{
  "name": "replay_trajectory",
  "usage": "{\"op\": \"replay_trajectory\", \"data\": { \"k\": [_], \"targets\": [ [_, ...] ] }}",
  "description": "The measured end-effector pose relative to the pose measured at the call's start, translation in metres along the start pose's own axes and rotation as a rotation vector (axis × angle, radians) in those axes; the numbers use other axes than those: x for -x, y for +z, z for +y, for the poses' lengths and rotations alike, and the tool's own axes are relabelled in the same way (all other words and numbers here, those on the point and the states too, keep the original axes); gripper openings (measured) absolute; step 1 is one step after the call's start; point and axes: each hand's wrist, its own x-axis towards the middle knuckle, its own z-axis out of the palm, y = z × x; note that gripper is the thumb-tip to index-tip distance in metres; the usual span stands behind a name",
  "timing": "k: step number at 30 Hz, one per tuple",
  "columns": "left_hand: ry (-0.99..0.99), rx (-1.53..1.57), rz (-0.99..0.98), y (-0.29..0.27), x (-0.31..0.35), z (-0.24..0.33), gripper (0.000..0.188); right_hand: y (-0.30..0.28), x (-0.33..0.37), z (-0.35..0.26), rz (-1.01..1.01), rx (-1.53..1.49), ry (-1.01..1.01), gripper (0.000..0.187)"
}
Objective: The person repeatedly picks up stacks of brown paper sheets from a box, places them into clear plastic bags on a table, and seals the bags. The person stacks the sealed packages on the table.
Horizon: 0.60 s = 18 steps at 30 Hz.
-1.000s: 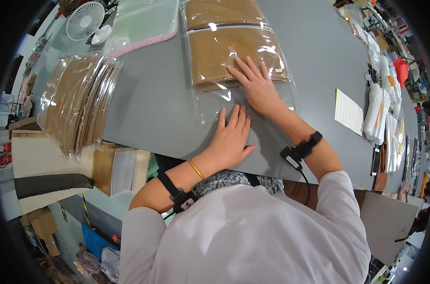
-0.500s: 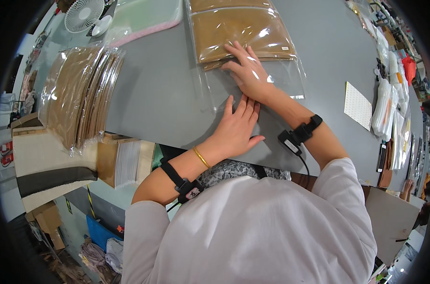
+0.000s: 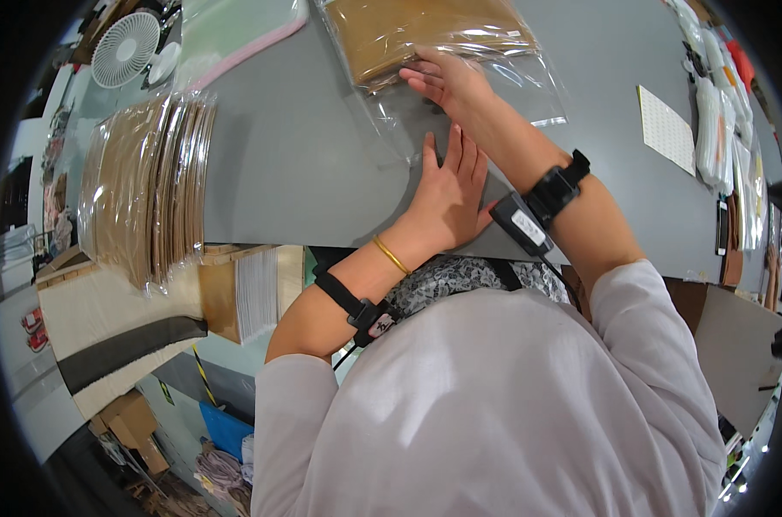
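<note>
A clear plastic bag (image 3: 529,95) lies at the far middle of the grey table, with a brown folded item (image 3: 429,30) inside it. My right hand (image 3: 456,84) is at the near edge of the brown item, over the clear flap, turned partly on its side. Its fingers are stretched out and nothing shows in them. Closer to me, my left hand (image 3: 447,196) rests palm down with fingers spread, its tips by the bag's near end. Whether those tips touch the film, I cannot tell.
At the left table edge stands a row of bagged brown items (image 3: 141,185). Beyond are a pale green sheet with a pink edge (image 3: 236,39) and a white fan (image 3: 125,50). A white card (image 3: 666,129) and several plastic packs (image 3: 714,133) lie to the right.
My right hand has slid from on top of the brown item to its near edge and tilted onto its side. My left hand stays flat near the bag's end. The whole view has shifted.
</note>
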Motion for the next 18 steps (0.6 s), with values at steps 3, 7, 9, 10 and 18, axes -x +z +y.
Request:
{"op": "replay_trajectory", "data": {
  "k": [3, 7, 9, 10, 18],
  "targets": [
    [0.010, -0.025, -0.008, 0.003, 0.000, 0.001, 0.088, 0.002, -0.020, -0.004, 0.057, 0.022, 0.152, 0.020],
    [0.005, -0.013, 0.039, 0.009, 0.000, 0.001, 0.088, 0.003, -0.043, 0.001, 0.096, -0.025, 0.205, 0.019],
    [0.008, -0.010, 0.058, 0.010, 0.000, 0.001, 0.085, 0.000, -0.041, 0.002, 0.123, 0.023, 0.180, 0.019],
    [0.011, -0.002, 0.080, 0.010, 0.001, 0.000, 0.082, -0.004, -0.036, 0.001, 0.097, 0.069, 0.166, 0.022],
    [-0.015, 0.057, 0.065, 0.008, 0.000, 0.001, 0.084, -0.004, -0.002, -0.024, -0.198, 0.471, 0.306, 0.050]
  ]
}}
